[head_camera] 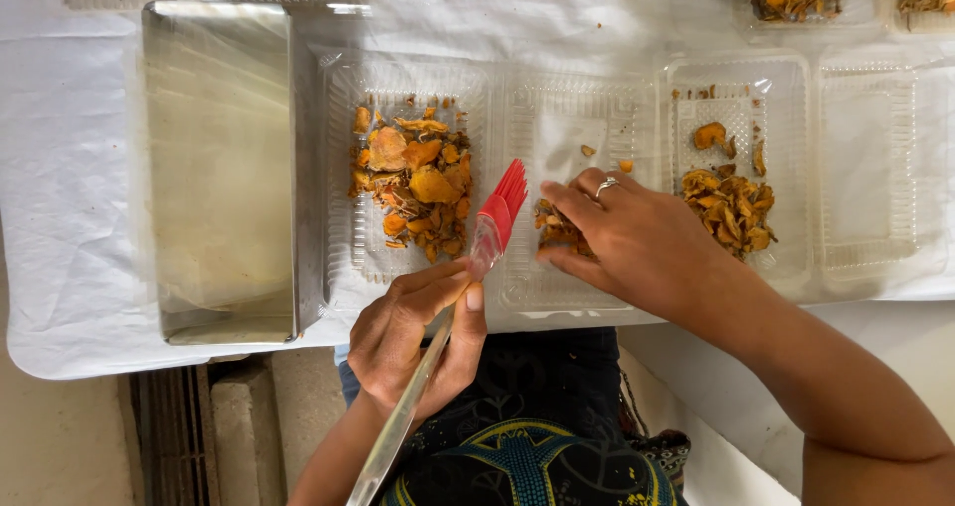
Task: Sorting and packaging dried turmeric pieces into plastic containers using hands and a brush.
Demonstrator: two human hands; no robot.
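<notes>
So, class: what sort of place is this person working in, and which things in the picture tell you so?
Probably a small food sorting or drying workstation, not a home kitchen. Rows of clear plastic trays hold dried orange slices on a white-covered table, beside a steel tray. The left hand holds a red brush.

Beside the rectangular steel tray [219, 168] lie four clear plastic clamshell packages [587, 98], three holding orange dried slices; more line the far edge.
</notes>
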